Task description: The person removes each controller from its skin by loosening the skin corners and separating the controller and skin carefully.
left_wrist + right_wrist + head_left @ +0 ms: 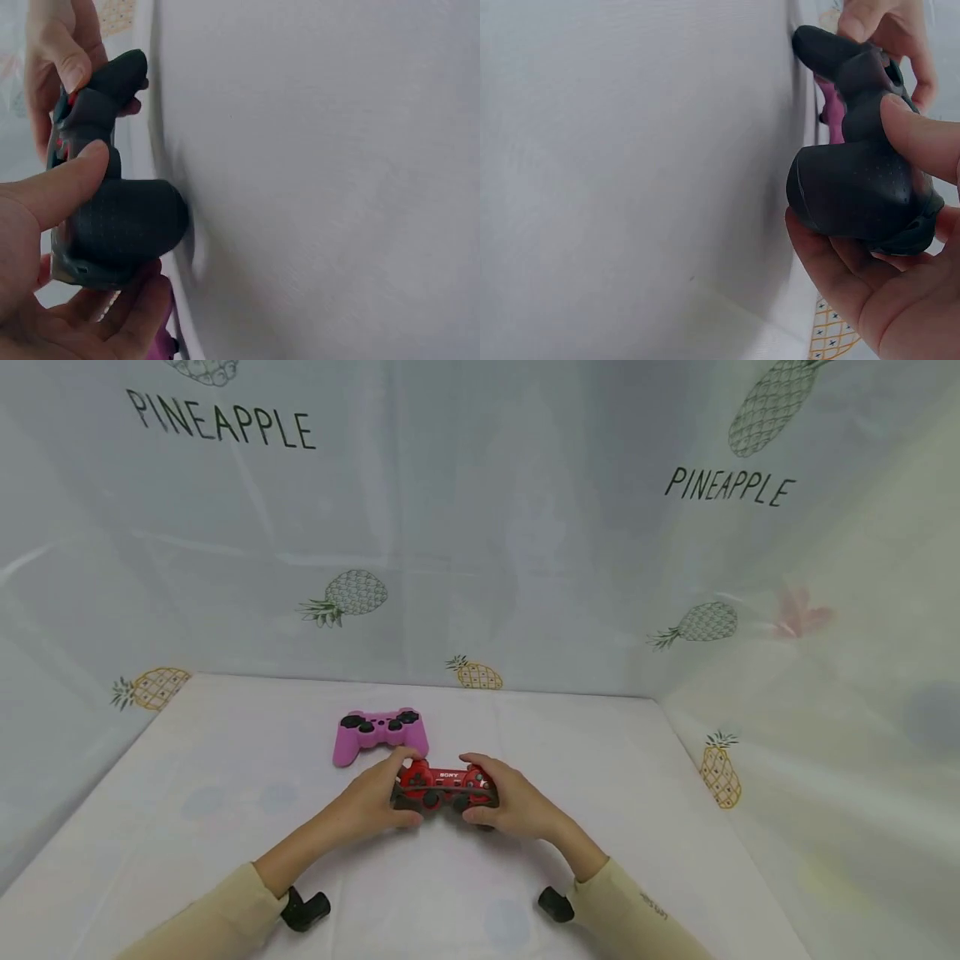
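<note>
A red and black game controller (pixel 448 785) marked SONY is held between both hands, low over the white table. My left hand (pixel 372 797) grips its left end, with the thumb on the near side. On the opposite end, my right hand (pixel 521 802) has its fingers curled round the grip. The controller's dark handle (pixel 131 221) shows close to the cloth in the left wrist view. In the right wrist view, the right thumb presses the dark body (pixel 855 187). A pink game controller (pixel 386 724) with black sticks lies just behind the left hand.
A white cloth (pixel 450 893) covers the table. Pale curtains (pixel 480 527) printed with pineapples hang behind it and at the right. Black camera pieces (pixel 306 910) are strapped near both wrists.
</note>
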Demonstrator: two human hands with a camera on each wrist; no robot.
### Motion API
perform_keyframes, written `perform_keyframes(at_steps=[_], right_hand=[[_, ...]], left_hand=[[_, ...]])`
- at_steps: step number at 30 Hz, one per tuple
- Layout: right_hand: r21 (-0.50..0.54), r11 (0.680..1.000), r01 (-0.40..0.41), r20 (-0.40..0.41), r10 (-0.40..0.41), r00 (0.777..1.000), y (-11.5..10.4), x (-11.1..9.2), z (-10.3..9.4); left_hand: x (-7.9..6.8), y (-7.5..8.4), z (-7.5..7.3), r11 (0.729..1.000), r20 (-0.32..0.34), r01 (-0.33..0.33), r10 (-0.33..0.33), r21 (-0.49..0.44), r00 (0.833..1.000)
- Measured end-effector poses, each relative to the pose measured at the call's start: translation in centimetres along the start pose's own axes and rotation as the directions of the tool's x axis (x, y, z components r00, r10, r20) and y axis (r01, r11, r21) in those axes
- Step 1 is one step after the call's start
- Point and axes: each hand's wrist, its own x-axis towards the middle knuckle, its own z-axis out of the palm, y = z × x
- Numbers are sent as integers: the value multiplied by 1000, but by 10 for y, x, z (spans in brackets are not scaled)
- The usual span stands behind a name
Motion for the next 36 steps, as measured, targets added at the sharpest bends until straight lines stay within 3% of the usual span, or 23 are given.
perform_keyframes(at_steps=[8, 17, 22, 29, 36], right_hand=[[59, 998, -11, -70, 15, 997, -9, 3, -7], [121, 992, -17, -141, 34, 989, -19, 3, -8], [128, 992, -9, -173, 31, 984, -22, 3, -6], [147, 989, -1, -206, 32, 978, -24, 2, -2], [178, 984, 5, -200, 31, 979, -25, -1, 4]], left_hand=[[5, 10, -11, 995, -88, -3, -5, -96, 996], [-1, 17, -23, 989, -102, 4, -20, -147, 995], [-2, 17, -24, 985, -116, -9, -12, -173, 993], [-6, 14, -20, 972, -102, 49, -74, -231, 992], [-8, 13, -16, 966, -110, 59, -89, -253, 990]])
